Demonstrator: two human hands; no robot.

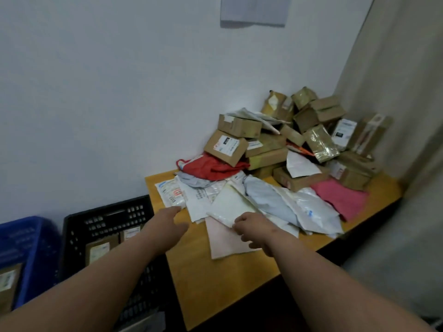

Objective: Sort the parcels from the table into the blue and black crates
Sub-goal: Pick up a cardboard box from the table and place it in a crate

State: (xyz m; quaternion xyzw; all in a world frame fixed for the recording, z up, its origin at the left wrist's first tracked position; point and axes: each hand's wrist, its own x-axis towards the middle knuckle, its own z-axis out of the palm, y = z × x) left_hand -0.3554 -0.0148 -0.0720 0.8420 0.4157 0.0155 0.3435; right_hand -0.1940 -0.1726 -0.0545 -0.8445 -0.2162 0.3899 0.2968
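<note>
A messy heap of parcels (275, 168) is piled on the yellow wooden tabletop (215, 279), pushed up against the white wall (107, 92) in the corner. Brown cardboard boxes (226, 147) with white labels are stacked at the back, a couple of them wrapped in shiny tape, and soft mailer bags are spread out in front: a red one (211, 167), a pink one (341, 198), a pale pink one (227, 239), plus several white and light grey ones. The cream-white flat mailer (231, 204) lying on top near the front edge is pinched at its near corner by the right hand (255, 230), fingers curled, so that grip is clamped on it. The left hand (167, 224) is stretched out just beside a white printed mailer (171, 194) at the left end of the pile, fingers straight, so its grip is apart and nothing is held. Next to the tabletop on the left, lower down, the black crate (107, 226) is seen with a few labelled brown boxes already inside, and the blue crate (26, 250) is beside it, further left, with one brown labelled box showing in it. A sheet of paper (254, 10) is stuck high on the wall.
</note>
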